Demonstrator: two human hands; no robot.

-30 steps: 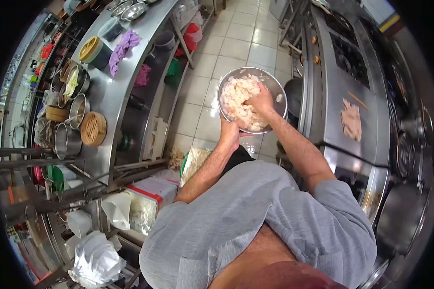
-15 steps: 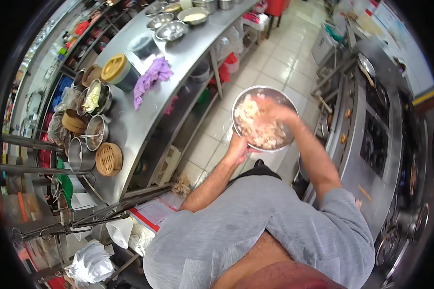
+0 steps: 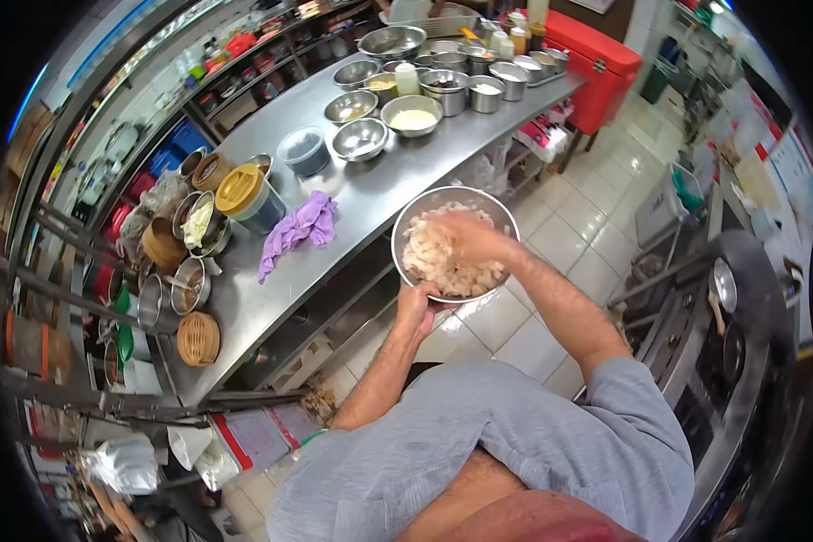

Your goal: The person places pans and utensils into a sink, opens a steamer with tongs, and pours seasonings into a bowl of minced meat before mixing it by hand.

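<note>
Kitchen, fisheye view with black corners; long steel desk (image 3: 361, 199) on the left crowded with bowls and pots, tiled floor (image 3: 533, 339) beyond. Top edge crops a co-worker (image 3: 406, 11) down to part of the body; what look like a forearm (image 3: 110, 506) and dark clothing at lower left are cut off too. Stove (image 3: 696, 361) at right is dim and warped, details unclear.

Right hand (image 3: 465, 237) is motion-blurred, fingers down in pale chunks (image 3: 429, 253); can't tell if they're clenched or loose. Left hand (image 3: 415, 309) grasps the near rim of a metal bowl (image 3: 412, 217), some of its fingers hidden underneath.

Bowl is held up in front of the person, its far left side overlapping the desk's edge in view; gap between them unclear. Round, shiny, open top, tilted a bit. Chunks are whitish to light pink, wet-looking, irregular, heaped mostly left and near side; hand and forearm cover part. Exact food can't be made out.

Nearby on desk: crumpled purple cloth (image 3: 303, 230), yellow-lidded container (image 3: 241, 188), bamboo steamer (image 3: 199, 339).
</note>
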